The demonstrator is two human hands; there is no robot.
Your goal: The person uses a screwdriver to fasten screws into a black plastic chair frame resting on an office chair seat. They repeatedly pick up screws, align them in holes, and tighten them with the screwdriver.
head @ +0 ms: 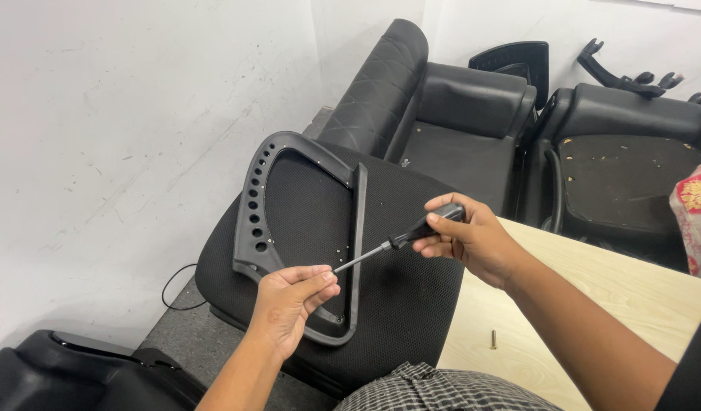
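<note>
Screwdriver (pixel 411 232) sits gripped in my right hand (pixel 472 243); my left hand (pixel 289 301) pinches its tip over the armrest frame (pixel 289 228) (black plastic), a loose screw (pixel 493 339) lying right of the frame.

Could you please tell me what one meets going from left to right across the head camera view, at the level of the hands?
Black armrest frame → left hand → screwdriver → right hand → wooden board.

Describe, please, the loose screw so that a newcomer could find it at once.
Start at the pale wooden tabletop on the right, under the right hand holding the screwdriver. Near its front edge lies a screw, the only small brass-coloured thing on the bare wood.
</note>
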